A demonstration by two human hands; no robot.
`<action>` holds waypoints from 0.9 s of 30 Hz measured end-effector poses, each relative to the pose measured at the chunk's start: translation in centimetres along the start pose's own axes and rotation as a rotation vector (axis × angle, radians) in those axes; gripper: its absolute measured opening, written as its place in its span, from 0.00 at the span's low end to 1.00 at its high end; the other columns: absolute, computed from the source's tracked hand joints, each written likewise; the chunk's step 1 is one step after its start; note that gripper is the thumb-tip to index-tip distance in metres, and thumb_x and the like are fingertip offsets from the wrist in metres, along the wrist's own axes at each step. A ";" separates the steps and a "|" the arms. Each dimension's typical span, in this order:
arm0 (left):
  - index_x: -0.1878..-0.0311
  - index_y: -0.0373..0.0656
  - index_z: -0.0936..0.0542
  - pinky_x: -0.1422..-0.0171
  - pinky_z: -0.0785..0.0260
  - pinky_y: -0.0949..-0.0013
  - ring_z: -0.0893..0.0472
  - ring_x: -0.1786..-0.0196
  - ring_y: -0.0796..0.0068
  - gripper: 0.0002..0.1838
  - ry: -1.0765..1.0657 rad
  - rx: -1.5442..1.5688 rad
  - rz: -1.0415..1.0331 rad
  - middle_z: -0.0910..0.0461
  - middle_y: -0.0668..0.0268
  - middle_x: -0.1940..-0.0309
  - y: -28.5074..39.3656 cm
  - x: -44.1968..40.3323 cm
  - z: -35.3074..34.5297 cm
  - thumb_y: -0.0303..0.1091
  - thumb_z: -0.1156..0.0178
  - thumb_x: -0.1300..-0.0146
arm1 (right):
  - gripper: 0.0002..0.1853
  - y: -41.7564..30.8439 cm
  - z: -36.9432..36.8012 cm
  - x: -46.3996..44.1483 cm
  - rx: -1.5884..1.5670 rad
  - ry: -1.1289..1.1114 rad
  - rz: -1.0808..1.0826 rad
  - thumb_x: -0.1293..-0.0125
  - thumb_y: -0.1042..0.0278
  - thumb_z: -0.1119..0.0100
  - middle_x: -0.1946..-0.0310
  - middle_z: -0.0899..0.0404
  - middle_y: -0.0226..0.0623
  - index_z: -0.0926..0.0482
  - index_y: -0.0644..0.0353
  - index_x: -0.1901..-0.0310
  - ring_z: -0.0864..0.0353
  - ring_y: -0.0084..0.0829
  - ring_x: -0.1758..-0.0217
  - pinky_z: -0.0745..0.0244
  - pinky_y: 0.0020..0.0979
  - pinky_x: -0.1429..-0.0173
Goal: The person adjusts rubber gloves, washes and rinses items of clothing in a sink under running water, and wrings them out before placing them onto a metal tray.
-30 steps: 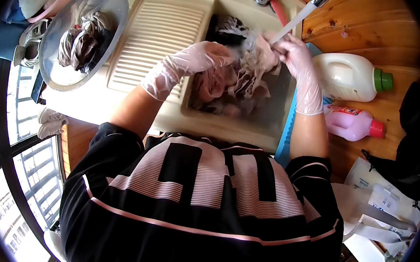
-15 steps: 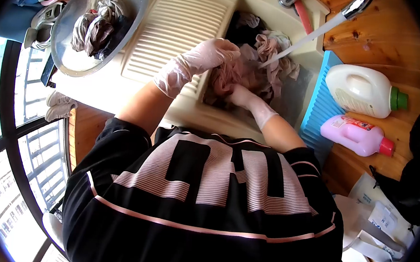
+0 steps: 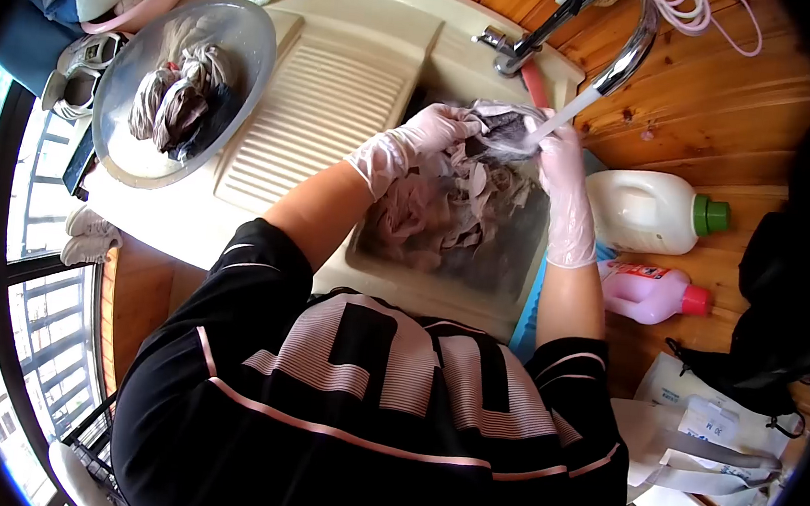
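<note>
My left hand (image 3: pixel 442 129) and my right hand (image 3: pixel 558 156), both in thin whitish gloves, hold a grey wet garment (image 3: pixel 505 127) stretched between them. Fingers of each hand are closed on its edges. Water from the curved chrome faucet (image 3: pixel 625 68) pours onto the cloth near my right hand. Beneath my hands, several pinkish and greyish clothes (image 3: pixel 472 201) lie in cloudy water in the beige sink basin (image 3: pixel 394 264). What part of the garment faces me is unclear.
A ribbed washboard (image 3: pixel 316 115) adjoins the basin at left. Beyond it a clear tub (image 3: pixel 110 155) holds twisted wet clothes (image 3: pixel 182 99). At right lie a white bottle with green cap (image 3: pixel 642 211) and a pink bottle (image 3: pixel 647 293). Shoes (image 3: pixel 90 237) stand far left.
Both hands have risen from the clothes in the basin toward the faucet, now with a grey garment spread between them under the stream. The head view has shifted, showing more of the faucet.
</note>
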State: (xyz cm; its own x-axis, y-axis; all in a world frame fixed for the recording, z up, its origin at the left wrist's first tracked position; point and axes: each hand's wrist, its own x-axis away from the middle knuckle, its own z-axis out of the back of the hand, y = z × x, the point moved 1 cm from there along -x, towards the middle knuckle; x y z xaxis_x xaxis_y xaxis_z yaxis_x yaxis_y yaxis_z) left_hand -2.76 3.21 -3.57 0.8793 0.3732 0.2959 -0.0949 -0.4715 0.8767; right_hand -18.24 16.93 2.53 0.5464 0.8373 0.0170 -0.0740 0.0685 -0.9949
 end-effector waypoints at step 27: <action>0.63 0.39 0.18 0.60 0.26 0.68 0.18 0.71 0.63 0.12 0.599 -0.648 -0.249 0.19 0.55 0.78 8.0 3.2 4.6 0.30 0.44 0.51 | 0.04 -6.7 3.3 4.2 0.193 0.140 -0.014 0.43 0.76 0.36 0.72 0.21 0.27 0.20 0.65 0.67 0.26 0.17 0.68 0.31 0.19 0.60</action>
State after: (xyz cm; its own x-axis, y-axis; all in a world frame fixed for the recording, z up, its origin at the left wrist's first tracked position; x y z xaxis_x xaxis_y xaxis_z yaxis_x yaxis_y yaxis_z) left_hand 1.39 -3.04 2.64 0.5376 0.8412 0.0581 -0.3370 0.1512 0.9293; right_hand -18.18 21.78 9.58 0.6578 0.7531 0.0033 -0.2162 0.1930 -0.9571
